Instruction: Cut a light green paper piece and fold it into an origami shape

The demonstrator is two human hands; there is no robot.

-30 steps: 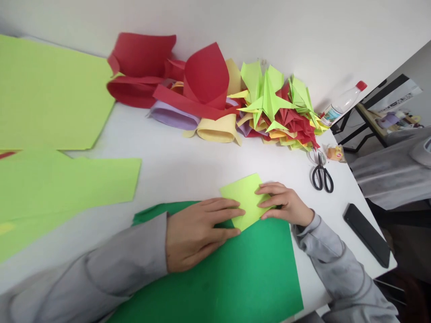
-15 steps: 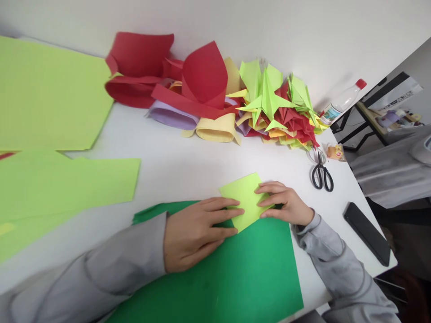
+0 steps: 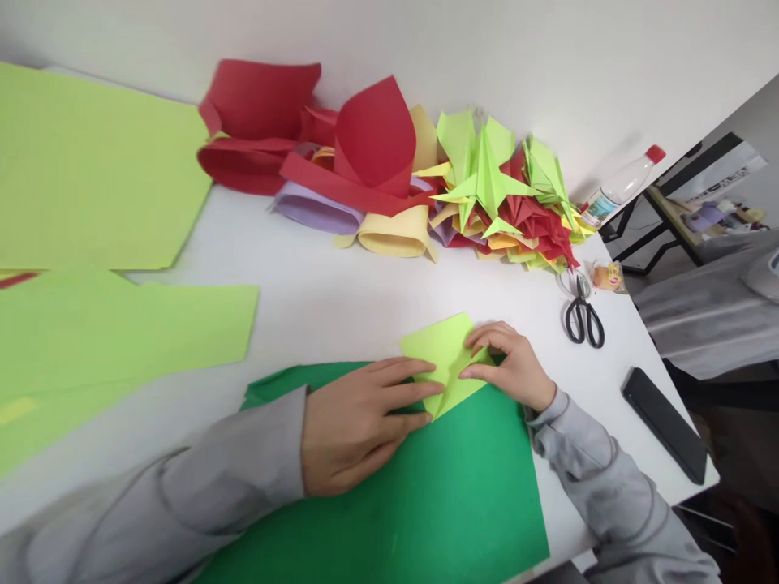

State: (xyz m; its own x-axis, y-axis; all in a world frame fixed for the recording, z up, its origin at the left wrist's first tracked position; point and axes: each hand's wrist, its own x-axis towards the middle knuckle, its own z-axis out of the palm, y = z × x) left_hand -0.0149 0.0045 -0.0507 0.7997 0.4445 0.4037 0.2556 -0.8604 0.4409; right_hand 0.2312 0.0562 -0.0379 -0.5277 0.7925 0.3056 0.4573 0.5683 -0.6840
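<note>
Nearest: grey sleeves (image 3: 182, 487) ran in from lower left and lower right
Green sheet (image 3: 462, 503) lay flat at bottom centre on the white table (image 3: 322, 308), its upper left edge creased
Left hand (image 3: 365, 422) sat palm down over the green sheet, lower centre; fingers long, slightly spread, tips on the left part of the lime paper (image 3: 438, 337), grasping nothing
Lime paper was at centre, just right of middle, partly over the green sheet's top edge and partly over bare table. A crease or shadow line ran up its middle
Right hand (image 3: 514, 365) was at the paper's right side, fingers curled, thumb out toward the left with a narrow gap to the index; couldn't tell whether it pinched the paper or only touched it
Black case (image 3: 666, 426) lay lower right, near the table edge
Scissors (image 3: 583, 302) lay above it, handles toward the bottom; small packet (image 3: 607, 276) just beside, right
Lime sheets (image 3: 91, 170) filled the left side, overlapping
Top centre: red rolls (image 3: 377, 130), with a purple roll (image 3: 320, 209) and a yellow roll (image 3: 394, 231) lower in the heap. Folded pile (image 3: 535, 219) to their right, lime on top, red and yellow below
Bottle (image 3: 600, 209), red cap, upper right beside that pile
Behind: white wall (image 3: 517, 49); far right, grey cloth (image 3: 706, 300) and a cluttered shelf (image 3: 673, 211)
</note>
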